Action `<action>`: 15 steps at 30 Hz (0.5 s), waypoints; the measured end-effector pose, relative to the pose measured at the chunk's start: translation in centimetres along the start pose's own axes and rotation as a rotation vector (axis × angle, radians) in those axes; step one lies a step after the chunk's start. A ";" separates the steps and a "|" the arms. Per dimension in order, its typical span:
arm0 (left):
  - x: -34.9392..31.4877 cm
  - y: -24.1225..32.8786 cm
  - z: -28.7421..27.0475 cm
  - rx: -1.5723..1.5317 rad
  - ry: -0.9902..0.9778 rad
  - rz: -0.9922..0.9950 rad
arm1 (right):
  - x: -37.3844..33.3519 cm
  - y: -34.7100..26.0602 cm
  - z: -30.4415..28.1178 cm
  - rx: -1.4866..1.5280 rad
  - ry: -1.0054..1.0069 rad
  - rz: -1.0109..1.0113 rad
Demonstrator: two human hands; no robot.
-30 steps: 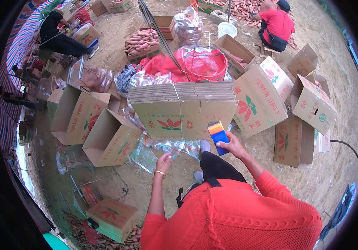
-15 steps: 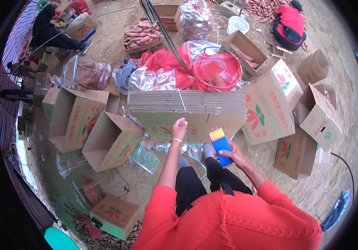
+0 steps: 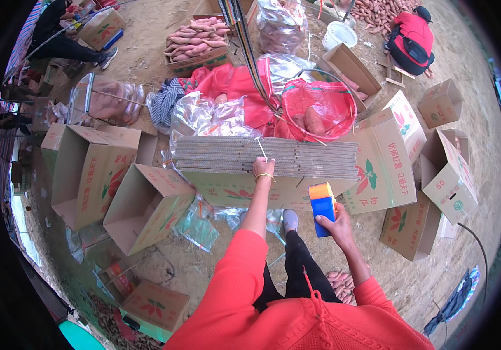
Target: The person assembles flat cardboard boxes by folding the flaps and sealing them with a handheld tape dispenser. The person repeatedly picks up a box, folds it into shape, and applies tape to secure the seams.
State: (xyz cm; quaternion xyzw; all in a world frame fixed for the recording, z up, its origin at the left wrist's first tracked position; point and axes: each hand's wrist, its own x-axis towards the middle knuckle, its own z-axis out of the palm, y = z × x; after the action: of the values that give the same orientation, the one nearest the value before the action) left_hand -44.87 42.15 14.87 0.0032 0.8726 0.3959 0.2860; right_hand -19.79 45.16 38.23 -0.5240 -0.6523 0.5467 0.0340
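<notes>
In front of me a tied stack of flattened cardboard boxes (image 3: 215,156) stands on edge. A white string (image 3: 261,148) runs over its top. My left hand (image 3: 263,168) is closed at the string's near end, against the stack's near edge; its fingertips are partly hidden. My right hand (image 3: 337,224) grips a blue, box-shaped thing with an orange end (image 3: 322,211), held upright just this side of the stack. I cannot make out its exact kind.
Opened cartons stand left (image 3: 145,204) and right (image 3: 446,175). Beyond the stack lie a red mesh bag (image 3: 320,96) and a carton of sweet potatoes (image 3: 198,44). A striped strap (image 3: 244,46) hangs across. A person in red (image 3: 411,38) crouches far right.
My left hand has moved away from me and slightly right, up to the string on the stack. My right hand has shifted right and turned the blue thing more upright.
</notes>
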 end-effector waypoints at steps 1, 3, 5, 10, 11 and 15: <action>-0.4 1.0 0.2 -0.038 -0.056 -0.077 | 0.2 -0.3 0.0 -0.031 0.012 0.007; -1.1 1.9 -0.1 -0.018 -0.085 -0.058 | 1.1 -0.3 0.6 -0.130 0.057 -0.021; -1.4 1.7 -0.6 -0.086 -0.124 -0.052 | 2.1 -0.9 1.4 -0.238 0.066 -0.059; -0.7 -0.3 -3.3 -0.518 -0.285 -0.133 | 5.8 -4.8 4.7 -0.409 0.045 -0.277; -2.3 1.5 -3.3 -0.504 -0.363 -0.150 | 6.5 -4.2 4.2 -0.436 0.072 -0.269; -1.5 1.0 -6.5 -0.410 -0.570 -0.109 | 8.9 -4.9 5.7 -0.508 0.090 -0.390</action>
State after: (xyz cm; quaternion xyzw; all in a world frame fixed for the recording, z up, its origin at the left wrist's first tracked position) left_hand -47.12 37.99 19.68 0.0095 0.6590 0.5302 0.5334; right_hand -30.49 48.43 34.90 -0.4044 -0.8539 0.3258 0.0352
